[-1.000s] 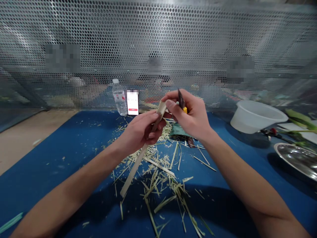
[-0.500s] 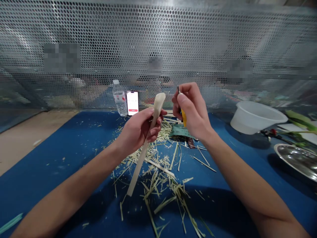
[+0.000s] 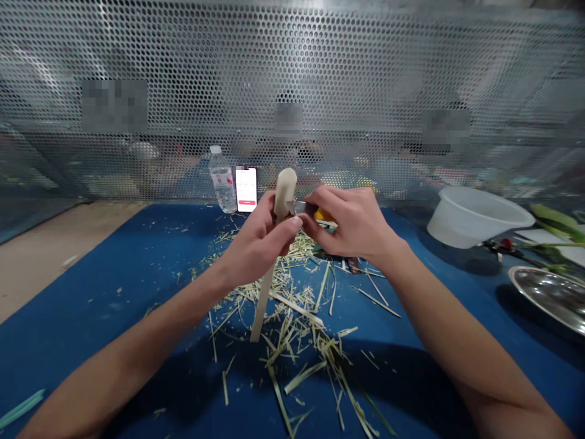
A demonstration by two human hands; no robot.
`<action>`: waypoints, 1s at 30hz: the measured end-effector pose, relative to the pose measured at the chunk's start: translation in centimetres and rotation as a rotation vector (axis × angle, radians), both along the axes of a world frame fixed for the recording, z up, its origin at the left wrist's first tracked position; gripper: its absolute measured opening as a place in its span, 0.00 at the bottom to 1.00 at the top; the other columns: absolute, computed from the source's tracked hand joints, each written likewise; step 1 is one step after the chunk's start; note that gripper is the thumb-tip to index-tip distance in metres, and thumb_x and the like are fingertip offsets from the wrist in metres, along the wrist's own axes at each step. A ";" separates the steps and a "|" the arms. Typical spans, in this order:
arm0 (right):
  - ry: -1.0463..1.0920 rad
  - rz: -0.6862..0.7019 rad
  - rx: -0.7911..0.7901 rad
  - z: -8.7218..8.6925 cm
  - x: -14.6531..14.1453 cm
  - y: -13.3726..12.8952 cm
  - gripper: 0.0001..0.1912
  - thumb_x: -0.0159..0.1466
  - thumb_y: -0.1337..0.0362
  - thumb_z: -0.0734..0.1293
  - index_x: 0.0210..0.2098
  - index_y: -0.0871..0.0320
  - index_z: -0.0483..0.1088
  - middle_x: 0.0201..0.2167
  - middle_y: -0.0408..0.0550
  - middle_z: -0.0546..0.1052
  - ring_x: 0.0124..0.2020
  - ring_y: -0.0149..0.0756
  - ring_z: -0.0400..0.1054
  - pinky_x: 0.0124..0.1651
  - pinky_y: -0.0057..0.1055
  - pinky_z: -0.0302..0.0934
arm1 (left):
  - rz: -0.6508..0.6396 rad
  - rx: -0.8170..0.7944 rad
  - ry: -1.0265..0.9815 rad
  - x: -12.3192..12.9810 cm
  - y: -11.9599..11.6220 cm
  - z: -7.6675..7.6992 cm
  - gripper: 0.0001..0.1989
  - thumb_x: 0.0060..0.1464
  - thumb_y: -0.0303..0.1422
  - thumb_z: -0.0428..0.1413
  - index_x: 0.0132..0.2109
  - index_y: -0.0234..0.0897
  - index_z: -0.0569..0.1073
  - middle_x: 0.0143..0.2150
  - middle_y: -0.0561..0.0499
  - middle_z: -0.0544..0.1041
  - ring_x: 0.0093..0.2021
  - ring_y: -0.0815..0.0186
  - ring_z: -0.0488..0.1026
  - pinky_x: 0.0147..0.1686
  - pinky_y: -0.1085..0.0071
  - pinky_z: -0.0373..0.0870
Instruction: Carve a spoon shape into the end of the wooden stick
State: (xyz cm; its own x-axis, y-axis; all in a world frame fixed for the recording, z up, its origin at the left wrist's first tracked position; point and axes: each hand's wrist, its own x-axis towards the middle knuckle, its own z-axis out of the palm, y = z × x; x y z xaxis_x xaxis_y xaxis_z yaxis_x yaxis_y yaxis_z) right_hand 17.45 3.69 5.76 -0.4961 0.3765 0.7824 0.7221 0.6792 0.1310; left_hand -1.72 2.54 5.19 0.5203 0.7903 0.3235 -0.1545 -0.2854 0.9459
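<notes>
While your left hand (image 3: 258, 238) clamps its fingers (image 3: 278, 228) around the pale wooden stick (image 3: 269, 299), your right hand (image 3: 351, 222) pinches a yellow knife (image 3: 322, 214), its blade (image 3: 299, 207) touching the stick's rounded top. Shavings (image 3: 297, 311) litter the blue surface (image 3: 114, 317) below, whose left edge lies well apart from your hands; open room remains before the metal mesh (image 3: 292, 61).

Phone (image 3: 246, 189) txt unreadable, knife (image 3: 323, 214) mostly behind R hand (image 3: 354, 222); steel dish (image 3: 551, 294) cut off at edge

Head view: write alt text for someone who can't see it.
The left hand grips a pale carved stick upright while the right hand holds a yellow-handled knife with its blade at the stick. Shavings lie scattered below on a blue mat.
</notes>
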 end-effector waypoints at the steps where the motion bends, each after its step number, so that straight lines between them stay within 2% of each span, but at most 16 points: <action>1: -0.013 -0.008 0.011 0.1 0.0 -0.1 0.12 0.66 0.55 0.61 0.35 0.57 0.70 0.26 0.42 0.76 0.24 0.29 0.64 0.26 0.30 0.50 | 0.023 0.043 0.017 0.0 0.0 -0.1 0.09 0.63 0.34 0.54 0.46 0.40 0.61 0.26 0.60 0.60 0.23 0.75 0.56 0.23 0.75 0.56; 7: -0.075 -0.084 0.038 0.6 0.1 -0.7 0.13 0.66 0.56 0.60 0.36 0.57 0.72 0.28 0.43 0.77 0.24 0.29 0.64 0.27 0.31 0.49 | 0.080 0.143 0.069 0.3 -0.1 -0.2 0.11 0.63 0.38 0.55 0.43 0.41 0.59 0.24 0.61 0.60 0.21 0.74 0.56 0.21 0.73 0.54; 12: -0.104 -0.155 0.089 0.8 -0.1 -1.3 0.15 0.67 0.54 0.60 0.36 0.57 0.73 0.27 0.43 0.76 0.23 0.29 0.63 0.27 0.32 0.47 | 0.080 0.145 0.110 0.3 -0.1 0.4 0.13 0.62 0.41 0.56 0.41 0.40 0.61 0.20 0.60 0.60 0.19 0.72 0.56 0.19 0.71 0.52; 17: -0.056 -0.236 0.056 0.5 -1.1 -2.0 0.16 0.69 0.55 0.58 0.36 0.57 0.73 0.28 0.44 0.77 0.24 0.30 0.64 0.27 0.33 0.44 | 0.059 0.134 0.062 0.3 0.3 0.0 0.15 0.63 0.45 0.53 0.35 0.41 0.60 0.19 0.60 0.60 0.17 0.74 0.55 0.17 0.72 0.52; 22: -0.015 -0.309 0.106 0.0 -2.2 -2.4 0.16 0.70 0.56 0.57 0.33 0.56 0.72 0.26 0.43 0.74 0.23 0.29 0.62 0.27 0.33 0.43 | 0.134 0.131 0.057 0.5 0.5 -0.3 0.18 0.62 0.47 0.53 0.32 0.41 0.59 0.17 0.60 0.59 0.16 0.74 0.54 0.16 0.72 0.50; 26: 0.011 -0.311 0.137 -0.3 -2.5 -2.3 0.16 0.70 0.58 0.58 0.32 0.56 0.71 0.25 0.43 0.74 0.23 0.29 0.62 0.27 0.33 0.44 | 0.186 0.130 0.071 0.6 0.4 -0.1 0.19 0.62 0.48 0.54 0.32 0.42 0.58 0.16 0.60 0.58 0.15 0.74 0.55 0.15 0.71 0.49; 30: -0.020 -0.273 0.130 0.1 -1.9 -2.0 0.15 0.70 0.57 0.59 0.33 0.56 0.72 0.26 0.43 0.76 0.24 0.29 0.64 0.28 0.33 0.46 | 0.167 0.144 0.079 0.6 0.3 0.1 0.17 0.63 0.45 0.53 0.32 0.42 0.58 0.16 0.60 0.59 0.15 0.74 0.55 0.15 0.71 0.48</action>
